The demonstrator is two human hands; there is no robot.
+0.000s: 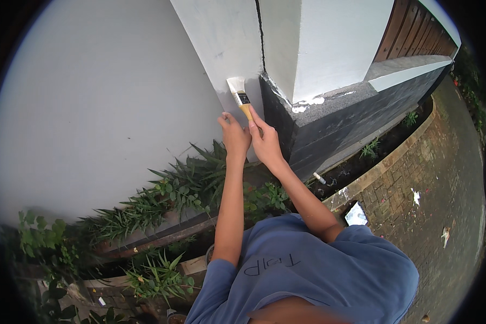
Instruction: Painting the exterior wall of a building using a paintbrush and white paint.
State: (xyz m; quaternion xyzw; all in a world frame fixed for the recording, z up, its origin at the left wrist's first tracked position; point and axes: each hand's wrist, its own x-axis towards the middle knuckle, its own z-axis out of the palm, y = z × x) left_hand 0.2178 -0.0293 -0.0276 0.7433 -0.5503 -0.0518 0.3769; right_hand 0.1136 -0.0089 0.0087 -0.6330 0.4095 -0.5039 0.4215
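My right hand is closed around the yellow handle of a flat paintbrush with a dark label band. Its white-coated bristles touch the pale wall strip, where a damp-looking grey patch surrounds them. My left hand is just left of the right one, against the lower part of that strip. Its fingers are bent and apart, with nothing visible in them. To the right, a white pillar rises from a dark stone base. White paint smears mark the base's grey top ledge.
A large grey-white wall fills the left. Spiky green plants grow along its foot. On the right, a paint roller lies in the soil bed, and a paint-covered tray rests on the brick paving. Wooden slats show at upper right.
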